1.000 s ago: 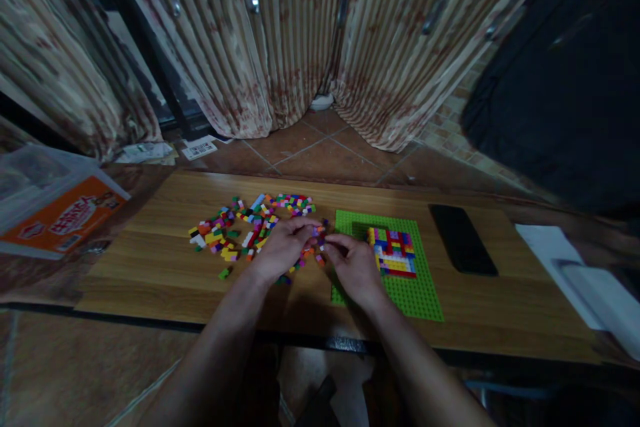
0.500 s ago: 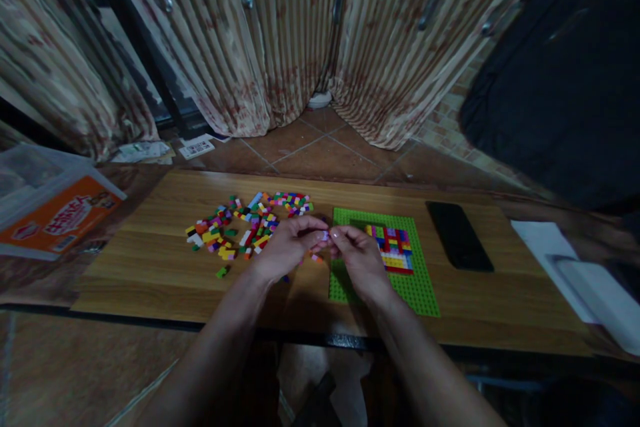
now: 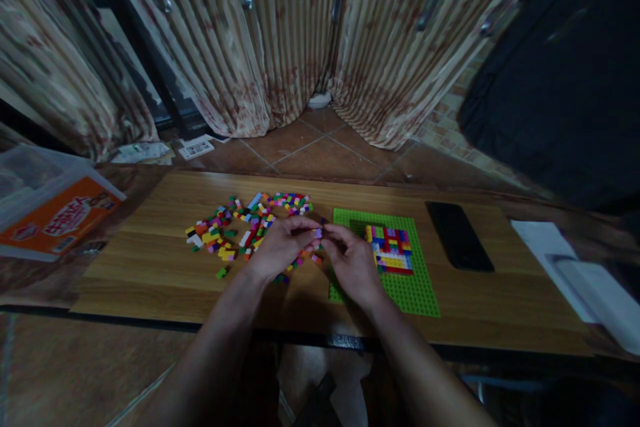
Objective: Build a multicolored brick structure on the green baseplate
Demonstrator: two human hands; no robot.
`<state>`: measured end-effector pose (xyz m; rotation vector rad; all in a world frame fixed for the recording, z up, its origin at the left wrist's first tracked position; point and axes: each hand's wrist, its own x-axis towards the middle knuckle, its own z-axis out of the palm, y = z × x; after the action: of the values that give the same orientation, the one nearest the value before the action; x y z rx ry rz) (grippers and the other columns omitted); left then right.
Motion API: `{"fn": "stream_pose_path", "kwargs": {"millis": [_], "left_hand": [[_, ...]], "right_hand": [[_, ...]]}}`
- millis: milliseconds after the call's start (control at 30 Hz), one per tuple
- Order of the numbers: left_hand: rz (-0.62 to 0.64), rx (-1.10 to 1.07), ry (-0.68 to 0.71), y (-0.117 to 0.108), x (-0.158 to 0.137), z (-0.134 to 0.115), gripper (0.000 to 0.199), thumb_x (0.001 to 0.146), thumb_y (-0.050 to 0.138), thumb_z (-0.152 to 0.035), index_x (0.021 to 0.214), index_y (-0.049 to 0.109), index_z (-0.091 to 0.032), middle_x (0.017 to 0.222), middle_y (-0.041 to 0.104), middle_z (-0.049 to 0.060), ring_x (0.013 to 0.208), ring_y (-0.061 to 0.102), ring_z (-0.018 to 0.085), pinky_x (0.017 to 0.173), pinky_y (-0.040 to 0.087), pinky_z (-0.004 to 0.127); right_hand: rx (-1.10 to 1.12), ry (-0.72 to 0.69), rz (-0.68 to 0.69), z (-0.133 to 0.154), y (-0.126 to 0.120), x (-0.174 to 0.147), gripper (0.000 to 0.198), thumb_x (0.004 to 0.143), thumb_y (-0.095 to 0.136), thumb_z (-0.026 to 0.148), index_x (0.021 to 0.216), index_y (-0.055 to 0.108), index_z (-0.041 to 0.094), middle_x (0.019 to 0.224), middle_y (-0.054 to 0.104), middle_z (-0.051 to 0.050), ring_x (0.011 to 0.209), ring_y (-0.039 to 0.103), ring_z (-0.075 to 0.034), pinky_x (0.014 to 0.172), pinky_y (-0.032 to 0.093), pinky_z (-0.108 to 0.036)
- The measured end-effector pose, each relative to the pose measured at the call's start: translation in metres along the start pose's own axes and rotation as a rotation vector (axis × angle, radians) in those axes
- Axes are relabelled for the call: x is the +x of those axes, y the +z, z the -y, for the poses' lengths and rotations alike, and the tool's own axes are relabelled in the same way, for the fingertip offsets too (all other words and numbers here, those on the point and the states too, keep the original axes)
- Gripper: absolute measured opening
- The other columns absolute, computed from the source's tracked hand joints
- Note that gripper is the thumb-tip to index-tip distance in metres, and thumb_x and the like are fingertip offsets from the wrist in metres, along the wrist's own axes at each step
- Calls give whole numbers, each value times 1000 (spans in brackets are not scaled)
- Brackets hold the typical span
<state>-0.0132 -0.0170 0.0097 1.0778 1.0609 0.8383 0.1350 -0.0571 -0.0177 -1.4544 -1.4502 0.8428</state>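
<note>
1. At the far left is a clear box (image 3: 55, 220) with an orange label.
2. Next, on the wood table (image 3: 140, 253), lots of loose bricks (image 3: 213, 238) lie in a messy pile, to the left of the hands and behind the left one.
3. The left hand (image 3: 280, 250) is nearly closed. Its thumb and finger pinch a small purple brick (image 3: 317, 233).
4. The purple brick is at the right tip of the left hand, in between both hands. The left hand is nearer to it. It is too small to tell which way its long side points.
5. The right hand (image 3: 353, 263) is curled, its fingertips just beside the brick. I can't tell if they touch it or hold anything.
6. Just right of that hand, a colorful block (image 3: 393, 252) sits on a green board (image 3: 420, 293).
7. Farther right is a black phone (image 3: 459, 237).
</note>
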Motion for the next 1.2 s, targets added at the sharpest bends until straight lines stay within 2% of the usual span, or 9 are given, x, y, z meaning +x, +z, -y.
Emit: {"fn": "stream_pose_path", "kwargs": {"millis": [100, 300, 467, 567, 667, 767, 900, 1067, 1200], "left_hand": [[26, 20, 1, -1, -1, 1, 27, 65, 78, -30, 85, 69, -13, 75, 69, 2, 62, 60, 10, 60, 47, 22], [61, -118, -47, -3, -5, -3, 32, 60, 82, -29, 83, 65, -13, 71, 66, 1, 59, 59, 9, 57, 46, 20], [84, -182, -46, -3, -4, -3, 32, 59, 81, -26, 84, 65, -13, 74, 66, 1, 64, 62, 11, 65, 50, 24], [-36, -21, 27, -5, 2, 1, 22, 63, 75, -23, 81, 66, -14, 73, 65, 0, 63, 61, 11, 64, 49, 23], [-122, 255, 149, -11, 6, 5, 12, 70, 66, -21, 81, 68, -15, 72, 67, 0, 64, 61, 13, 65, 48, 24], [-209, 584, 269, -16, 8, 8, 16, 75, 58, -19, 84, 71, -17, 77, 70, 3, 69, 64, 16, 69, 48, 27], [-275, 907, 320, -13, 7, 9, 23, 79, 52, -16, 89, 73, -18, 87, 72, 6, 76, 66, 18, 73, 51, 27], [-316, 1109, 321, -4, 7, 8, 24, 80, 54, -14, 96, 72, -19, 98, 72, 7, 83, 66, 18, 80, 52, 28], [-282, 1044, 363, 4, 7, 6, 20, 83, 53, -15, 92, 71, -19, 90, 72, 5, 78, 66, 17, 74, 51, 27]], "right_hand": [[44, -40, 20, 3, -1, 0, 30, 84, 58, 27, 113, 65, 24, 100, 71, -4, 88, 66, -18, 83, 51, -32], [137, -102, 42, 9, -5, -1, 18, 86, 57, 29, 98, 68, 23, 95, 70, -3, 88, 64, -17, 82, 50, -30], [361, -10, 60, 10, -8, 1, 19, 81, 63, 36, 93, 68, 22, 82, 69, -1, 76, 63, -16, 72, 51, -29], [395, 20, -15, 12, -17, 4, 19, 78, 68, 38, 89, 69, 23, 77, 68, 0, 70, 62, -15, 68, 51, -29], [375, 47, -130, 14, -37, 7, 19, 75, 70, 38, 87, 69, 23, 77, 69, 0, 67, 62, -14, 67, 52, -30], [412, 56, -285, 10, -66, 11, 22, 73, 74, 37, 88, 70, 22, 82, 69, -1, 68, 63, -13, 66, 52, -29], [304, 22, -445, -5, -104, 13, 26, 69, 77, 37, 88, 71, 20, 78, 68, 0, 64, 59, -11, 62, 51, -27], [78, -9, -432, -19, -124, 4, 26, 72, 74, 39, 90, 71, 20, 85, 70, -2, 75, 63, -15, 70, 53, -31], [-202, -133, -202, -18, -119, -6, 21, 79, 68, 39, 91, 72, 22, 92, 68, -4, 80, 63, -17, 74, 53, -34]]}}
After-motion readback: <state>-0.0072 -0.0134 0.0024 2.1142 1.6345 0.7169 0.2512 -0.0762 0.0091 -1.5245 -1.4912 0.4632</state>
